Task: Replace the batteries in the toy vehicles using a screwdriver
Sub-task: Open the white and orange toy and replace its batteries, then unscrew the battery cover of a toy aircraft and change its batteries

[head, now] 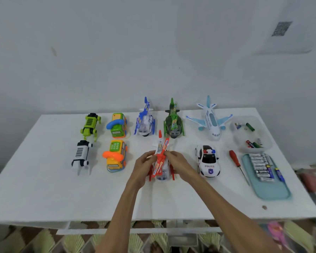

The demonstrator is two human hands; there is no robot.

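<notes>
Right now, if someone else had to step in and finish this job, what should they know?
Left hand and right hand: both hold the red helicopter at the front of the table.
Screwdriver lies to the right, beside the police car; batteries wait in the blue tray.
Done: nothing visibly opened yet.
Left: unscrew, swap batteries, close, then repeat for the rest.

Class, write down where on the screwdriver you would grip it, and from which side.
The screwdriver lies flat between the police car and the tray: grip its thick red handle, at the far end, from above; the shaft is thin.
</notes>
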